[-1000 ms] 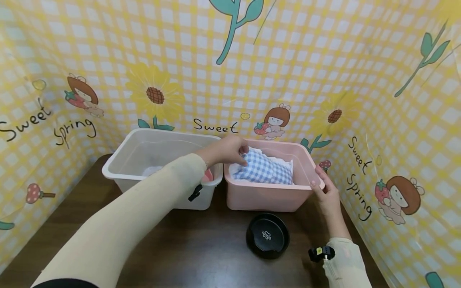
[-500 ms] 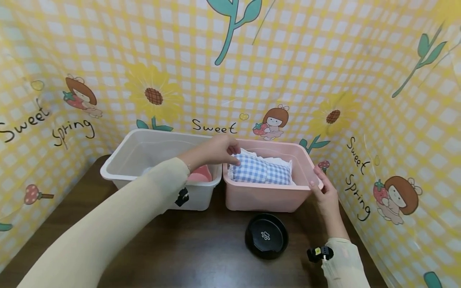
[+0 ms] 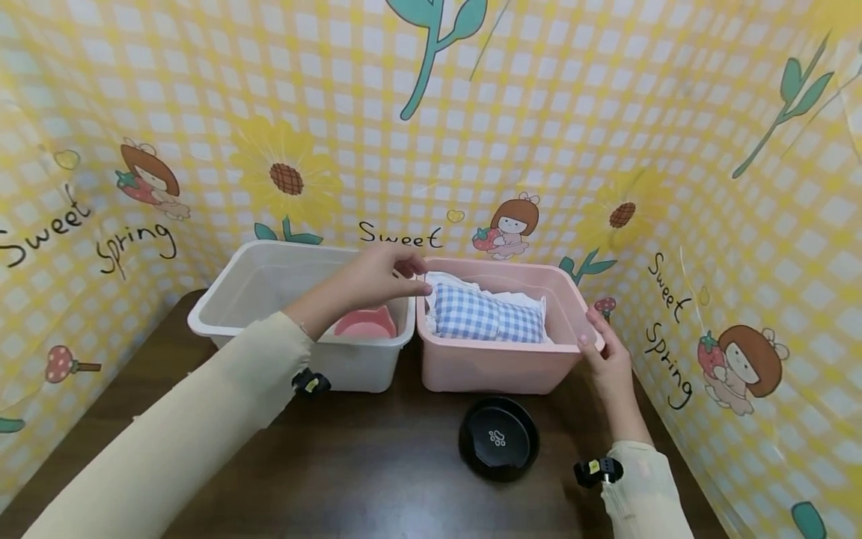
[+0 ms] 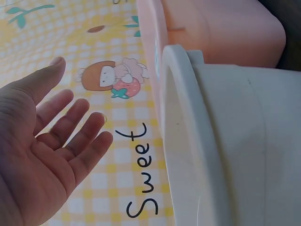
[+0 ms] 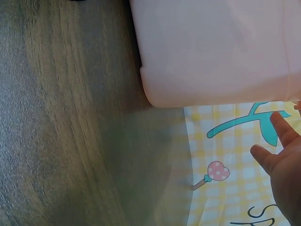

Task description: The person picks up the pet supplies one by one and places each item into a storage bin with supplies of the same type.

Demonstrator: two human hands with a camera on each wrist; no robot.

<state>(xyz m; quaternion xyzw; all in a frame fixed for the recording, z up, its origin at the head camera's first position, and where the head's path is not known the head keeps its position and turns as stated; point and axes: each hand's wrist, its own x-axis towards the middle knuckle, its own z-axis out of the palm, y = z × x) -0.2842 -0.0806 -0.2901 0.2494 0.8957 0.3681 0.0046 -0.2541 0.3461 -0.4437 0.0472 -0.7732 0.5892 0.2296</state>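
My left hand (image 3: 373,275) hovers over the right end of the white bin (image 3: 229,284), beside the pink bin's left rim. Its fingers are loosely bent and hold nothing, as the left wrist view also shows of the hand (image 4: 51,146). A blue-and-white checked cushion (image 3: 488,314) with white ruffled edges lies in the pink bin (image 3: 505,370). At that bin's right front corner, my right hand (image 3: 614,367) touches the rim with fairly straight fingers. In the right wrist view, only part of this hand (image 5: 287,165) shows. A pink bowl-like thing (image 3: 367,323) sits inside the white bin.
A round black pet bowl (image 3: 500,439) with a paw print stands on the dark wooden table (image 3: 377,464), in front of the pink bin. Both bins stand side by side near a yellow checked cloth backdrop (image 3: 377,180) that rises behind them and at the sides.
My left hand has drawn back leftward from above the cushion to over the white bin, uncovering more of the cushion and the pink bowl-like thing. My right hand stays at the rim.
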